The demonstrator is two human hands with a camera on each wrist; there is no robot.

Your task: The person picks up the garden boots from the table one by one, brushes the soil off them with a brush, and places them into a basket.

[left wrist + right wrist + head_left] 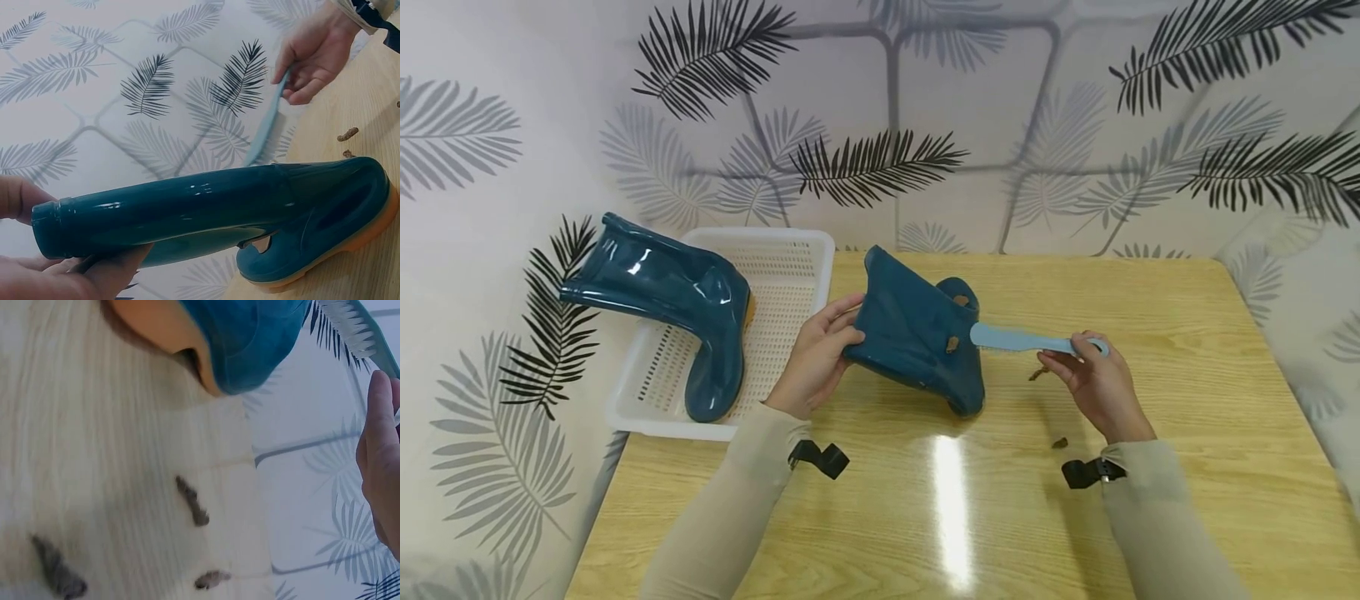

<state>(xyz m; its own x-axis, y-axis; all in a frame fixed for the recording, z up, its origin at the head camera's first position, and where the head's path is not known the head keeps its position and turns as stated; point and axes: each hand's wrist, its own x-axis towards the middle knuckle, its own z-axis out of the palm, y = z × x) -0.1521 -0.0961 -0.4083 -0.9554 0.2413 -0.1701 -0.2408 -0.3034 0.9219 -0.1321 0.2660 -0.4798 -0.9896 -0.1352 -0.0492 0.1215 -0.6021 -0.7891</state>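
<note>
A dark teal rubber boot [917, 325] stands on the table with its shaft tilted toward my left hand [818, 354]. That hand grips the shaft's open top, thumb on one side and fingers on the other. A brown clump [952, 344] sticks to the boot's surface. In my right hand [1097, 387] is a light blue brush [1015, 339], held by its handle. White bristles show in the right wrist view. The brush's head overlaps the boot's edge in the head view; whether it touches, I cannot tell.
A second teal boot [662, 287] lies in a white perforated basket [782, 237] at the left, its shaft over the rim. Several brown clumps, including a small clump [1060, 442] and a longer clump [192, 501], lie on the wooden table [1195, 375]. Leaf-patterned covering rises behind.
</note>
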